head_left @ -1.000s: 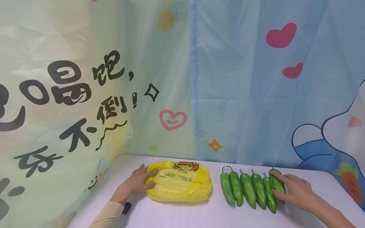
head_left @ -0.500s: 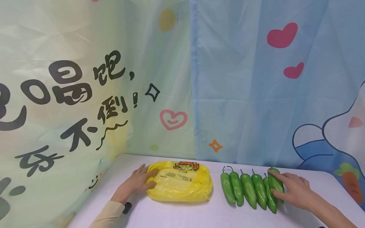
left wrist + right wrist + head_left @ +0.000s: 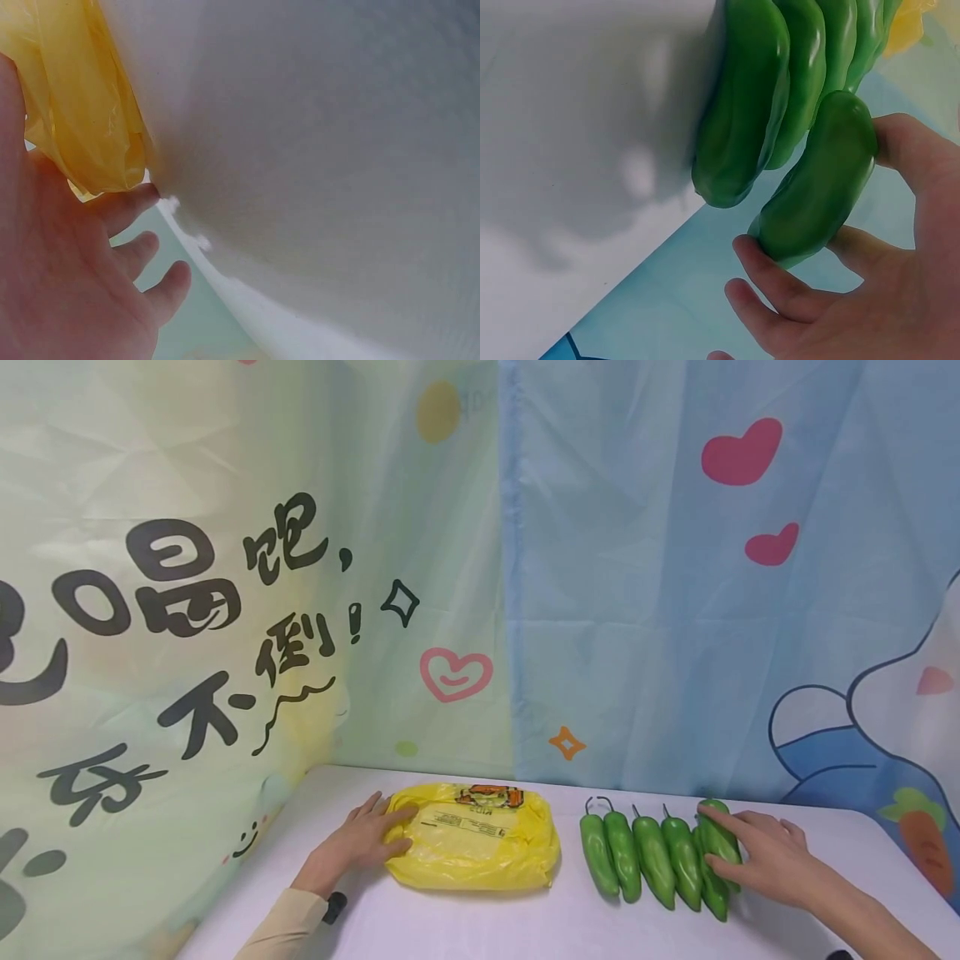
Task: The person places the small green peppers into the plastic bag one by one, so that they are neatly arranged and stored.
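A yellow plastic bag (image 3: 476, 843) with printing on top lies folded at the middle of the table. My left hand (image 3: 367, 833) touches its left end, fingers spread and relaxed; in the left wrist view the bag's yellow edge (image 3: 86, 112) sits against the hand. My right hand (image 3: 772, 853) pinches a green chili pepper (image 3: 720, 839) between thumb and fingers, at the right end of a row of similar peppers (image 3: 654, 860). In the right wrist view the held pepper (image 3: 817, 184) is tilted beside the row's end pepper (image 3: 744, 105), with a gap at its lower end.
The white table (image 3: 480, 927) backs onto a hanging blue-green printed cloth (image 3: 592, 610) with hearts and writing. A carrot and a cartoon figure are printed on the cloth at the right.
My right hand has shifted slightly left with the pepper, which now overlaps the row's last pepper more. The left hand and the bag have stayed in place.
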The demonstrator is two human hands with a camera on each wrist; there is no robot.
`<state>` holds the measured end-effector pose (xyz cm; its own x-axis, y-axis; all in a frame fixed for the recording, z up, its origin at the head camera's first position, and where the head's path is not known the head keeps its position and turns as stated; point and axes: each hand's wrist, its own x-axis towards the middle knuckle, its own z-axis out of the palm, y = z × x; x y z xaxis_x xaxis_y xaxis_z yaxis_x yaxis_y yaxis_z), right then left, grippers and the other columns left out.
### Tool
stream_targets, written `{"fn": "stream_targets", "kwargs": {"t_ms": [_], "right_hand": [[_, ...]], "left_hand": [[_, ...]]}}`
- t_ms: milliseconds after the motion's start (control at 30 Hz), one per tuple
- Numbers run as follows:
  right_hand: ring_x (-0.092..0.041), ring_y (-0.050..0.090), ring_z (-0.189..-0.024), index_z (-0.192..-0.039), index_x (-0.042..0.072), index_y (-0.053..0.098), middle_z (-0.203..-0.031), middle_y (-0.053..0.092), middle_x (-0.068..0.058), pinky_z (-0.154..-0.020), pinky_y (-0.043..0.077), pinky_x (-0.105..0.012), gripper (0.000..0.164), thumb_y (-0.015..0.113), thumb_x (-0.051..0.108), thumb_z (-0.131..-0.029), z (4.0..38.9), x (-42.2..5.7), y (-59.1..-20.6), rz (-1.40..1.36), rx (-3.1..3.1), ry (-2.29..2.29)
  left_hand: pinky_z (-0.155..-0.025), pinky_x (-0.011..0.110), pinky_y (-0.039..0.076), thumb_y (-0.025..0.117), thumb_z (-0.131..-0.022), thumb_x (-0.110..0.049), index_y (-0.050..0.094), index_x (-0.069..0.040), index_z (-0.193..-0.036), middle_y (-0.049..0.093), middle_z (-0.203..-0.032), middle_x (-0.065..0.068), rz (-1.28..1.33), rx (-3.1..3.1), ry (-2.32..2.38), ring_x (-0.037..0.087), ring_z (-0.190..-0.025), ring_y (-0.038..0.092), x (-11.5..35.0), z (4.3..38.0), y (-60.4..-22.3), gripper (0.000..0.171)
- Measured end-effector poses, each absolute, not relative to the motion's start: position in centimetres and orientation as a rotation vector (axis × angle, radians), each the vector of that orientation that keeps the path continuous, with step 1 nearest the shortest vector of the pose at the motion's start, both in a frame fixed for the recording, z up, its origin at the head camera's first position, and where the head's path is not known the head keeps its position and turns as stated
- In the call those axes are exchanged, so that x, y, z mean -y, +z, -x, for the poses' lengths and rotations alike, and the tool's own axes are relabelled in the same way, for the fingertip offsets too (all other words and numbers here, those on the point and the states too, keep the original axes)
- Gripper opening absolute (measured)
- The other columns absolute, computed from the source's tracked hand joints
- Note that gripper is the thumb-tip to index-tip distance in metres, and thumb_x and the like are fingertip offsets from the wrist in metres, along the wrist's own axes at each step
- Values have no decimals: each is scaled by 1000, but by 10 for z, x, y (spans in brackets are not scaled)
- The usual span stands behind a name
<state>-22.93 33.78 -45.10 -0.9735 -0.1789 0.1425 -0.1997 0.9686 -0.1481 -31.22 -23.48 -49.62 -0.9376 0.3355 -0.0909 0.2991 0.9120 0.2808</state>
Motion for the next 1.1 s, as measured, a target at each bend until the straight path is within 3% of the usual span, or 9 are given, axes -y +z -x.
{"fn": "stream_targets", "kwargs": {"t_ms": [1100], "right_hand": [[-46,61,-108,-137,9,60,-115,67,-23,-90,36,-83,69,76,47,-82,232,-320,-443,-349,2979,227]], "left_hand": [[-123,64,19,61,-96,-48,48,-28,-150,35,-162,18,-469,-2943,407,42,-154,17,233,312,-496,59]]}}
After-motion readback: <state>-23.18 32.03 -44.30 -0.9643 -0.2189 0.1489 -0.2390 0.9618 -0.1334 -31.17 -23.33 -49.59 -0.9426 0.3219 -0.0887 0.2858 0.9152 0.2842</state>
